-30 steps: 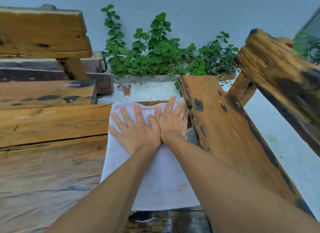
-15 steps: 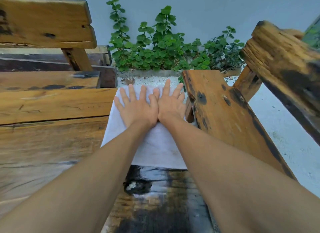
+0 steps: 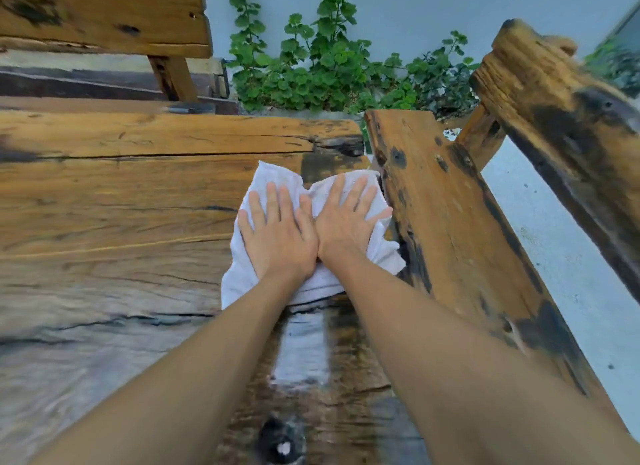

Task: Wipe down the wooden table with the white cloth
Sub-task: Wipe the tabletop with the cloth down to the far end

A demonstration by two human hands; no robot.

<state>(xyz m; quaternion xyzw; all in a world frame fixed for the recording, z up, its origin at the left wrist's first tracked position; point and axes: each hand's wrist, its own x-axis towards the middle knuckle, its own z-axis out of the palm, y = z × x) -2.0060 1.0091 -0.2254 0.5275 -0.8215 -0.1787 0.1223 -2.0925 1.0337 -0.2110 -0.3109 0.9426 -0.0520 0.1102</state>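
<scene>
The white cloth lies bunched on the wooden table, close to its right edge and a little back from the far edge. My left hand and my right hand press flat on it side by side, thumbs touching and fingers spread. They cover most of the cloth. A wet, shiny streak runs along the planks from the cloth back between my forearms. Beyond the cloth the wood also looks dark and damp.
A wooden bench seat butts against the table's right edge, its backrest rising further right. Another bench backrest stands past the far left. Green plants grow against the wall. A dark knot hole sits near me.
Both hands pushed the flat cloth out to the table's far edge, then drew it back toward me. The cloth is now crumpled, and damp wood shows beyond it.
</scene>
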